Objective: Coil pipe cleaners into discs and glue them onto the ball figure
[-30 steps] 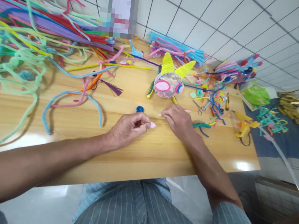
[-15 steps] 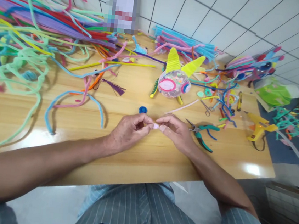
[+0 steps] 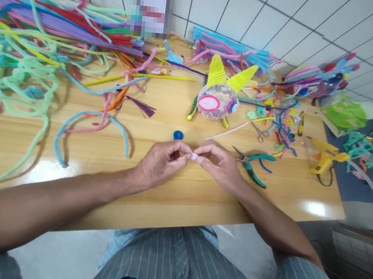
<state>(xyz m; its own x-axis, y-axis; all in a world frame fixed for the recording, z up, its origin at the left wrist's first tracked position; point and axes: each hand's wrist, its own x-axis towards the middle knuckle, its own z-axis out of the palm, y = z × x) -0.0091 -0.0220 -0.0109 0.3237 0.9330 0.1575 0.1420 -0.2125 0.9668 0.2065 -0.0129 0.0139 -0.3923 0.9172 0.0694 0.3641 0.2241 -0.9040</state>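
Note:
My left hand [image 3: 160, 162] and my right hand [image 3: 220, 164] meet over the front middle of the table. Between their fingertips is a small pale pink piece [image 3: 193, 156], perhaps a coiled bit of pipe cleaner; the fingers partly cover it. Both hands pinch it, one from each side. Just beyond them lies a small dark blue coil [image 3: 178, 135]. Farther back stands a round speckled figure [image 3: 216, 109] with yellow ears, a pink-rimmed oval eye and a blue-and-pink eye. A pale pink pipe cleaner [image 3: 229, 131] lies near my right fingers.
Teal-handled pliers [image 3: 250, 160] lie beside my right wrist. A yellow glue gun [image 3: 326, 155] rests near the table's right end, with scissors [image 3: 258, 132] and a cutter [image 3: 301, 124] farther back. Tangled pipe cleaners [image 3: 30, 74] spread across the left; a blue-and-pink bundle [image 3: 229, 46] lies by the wall.
The view has shifted slightly. Both hands keep their pinch on the small pale pink piece, which looks a little turned between the fingertips. The other things stay put.

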